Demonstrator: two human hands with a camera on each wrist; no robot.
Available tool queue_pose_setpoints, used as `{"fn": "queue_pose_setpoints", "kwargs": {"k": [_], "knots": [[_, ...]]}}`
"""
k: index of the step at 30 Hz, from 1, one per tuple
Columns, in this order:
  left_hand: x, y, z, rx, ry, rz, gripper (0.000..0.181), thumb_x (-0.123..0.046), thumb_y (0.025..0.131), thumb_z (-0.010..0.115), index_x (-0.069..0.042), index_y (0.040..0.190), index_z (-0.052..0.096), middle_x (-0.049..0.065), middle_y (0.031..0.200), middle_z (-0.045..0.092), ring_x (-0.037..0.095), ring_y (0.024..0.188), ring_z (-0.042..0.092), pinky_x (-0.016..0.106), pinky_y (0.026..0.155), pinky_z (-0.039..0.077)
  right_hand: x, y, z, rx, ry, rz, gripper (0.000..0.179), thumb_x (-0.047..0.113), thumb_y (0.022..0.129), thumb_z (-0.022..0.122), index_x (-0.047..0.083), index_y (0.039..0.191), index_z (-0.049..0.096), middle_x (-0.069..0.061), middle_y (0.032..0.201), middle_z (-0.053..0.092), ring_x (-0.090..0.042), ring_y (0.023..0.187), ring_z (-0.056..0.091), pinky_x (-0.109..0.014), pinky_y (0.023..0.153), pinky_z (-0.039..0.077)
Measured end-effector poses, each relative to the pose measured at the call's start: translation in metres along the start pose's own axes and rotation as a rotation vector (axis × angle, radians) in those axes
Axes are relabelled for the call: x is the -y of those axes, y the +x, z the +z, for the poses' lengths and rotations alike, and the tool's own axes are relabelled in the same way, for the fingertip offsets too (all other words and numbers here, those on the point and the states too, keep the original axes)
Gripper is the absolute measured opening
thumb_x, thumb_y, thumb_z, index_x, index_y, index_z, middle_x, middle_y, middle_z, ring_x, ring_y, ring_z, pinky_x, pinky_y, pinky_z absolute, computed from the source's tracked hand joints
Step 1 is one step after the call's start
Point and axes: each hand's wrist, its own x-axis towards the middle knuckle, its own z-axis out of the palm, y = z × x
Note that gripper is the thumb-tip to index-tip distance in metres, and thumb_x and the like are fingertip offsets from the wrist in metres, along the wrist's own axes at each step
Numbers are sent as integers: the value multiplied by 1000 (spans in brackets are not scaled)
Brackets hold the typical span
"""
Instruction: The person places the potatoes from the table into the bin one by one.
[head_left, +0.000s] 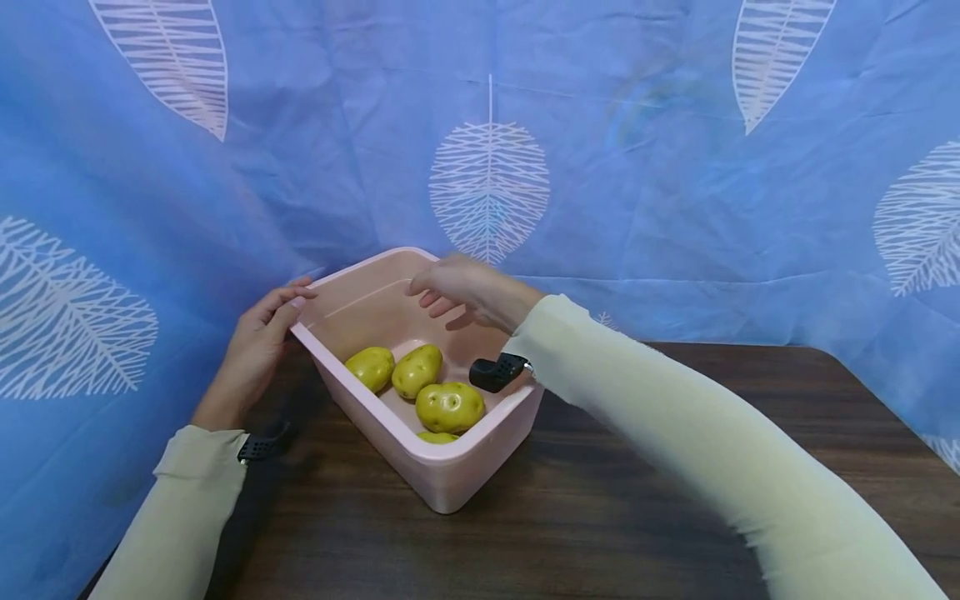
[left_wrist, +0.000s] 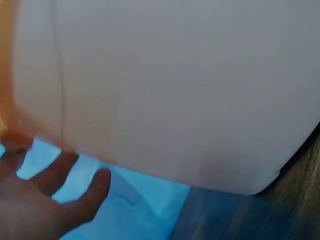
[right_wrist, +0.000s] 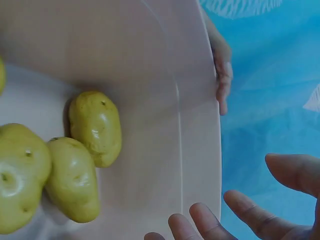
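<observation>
A pink plastic bin (head_left: 480, 442) stands on the table with several yellow potatoes (head_left: 450, 407) on its floor, toward the near end. My left hand (head_left: 258, 342) is at the bin's left corner, its fingertips touching the rim from outside. In the left wrist view, the thumb and fingers of that hand (left_wrist: 55, 200) lie along the edge of the pink wall. Over the far right side of the bin hovers my right hand (head_left: 472, 287), nothing in it. The right wrist view shows its fingers (right_wrist: 260, 215) spread apart, with the potatoes (right_wrist: 95, 127) lower in the bin.
The dark wooden table (head_left: 622, 500) extends to the right and in front of the bin. A blue cloth (head_left: 637, 192) with white leaf prints hangs behind and at the left, close to the bin's far edge. Each wrist wears a black strap (head_left: 262, 446).
</observation>
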Motion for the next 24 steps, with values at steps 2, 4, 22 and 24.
{"fn": "queue_pose_setpoints", "kwargs": {"k": [2,4,22,24], "knots": [[-4,0,3,-40,88,5,49,-39,111,49,-1,141,56,10,169,37,32,160,26,60,126,25,-4,-4,-2,22,-13,-14,41,31,100,67,13,137,61,-9,131,64,-28,123,61,-48,106,52],[-7,-1,5,-64,130,-3,51,-40,111,49,0,141,56,11,169,37,33,160,25,59,127,22,-7,-10,-4,40,-37,-36,38,32,101,66,14,134,64,-8,130,65,-26,124,61,-47,107,52],[-32,-30,16,-130,407,100,49,-37,112,43,0,138,61,19,169,33,48,158,24,74,123,1,-18,-73,-31,78,-81,-173,34,25,105,62,13,137,64,-5,145,61,-27,137,55,-47,118,44],[-36,-36,19,-121,437,114,48,-36,112,42,0,139,60,19,170,31,48,158,24,74,123,6,-23,-81,-34,93,-88,-201,36,25,105,63,12,138,63,-5,147,59,-27,139,55,-47,118,44]]}}
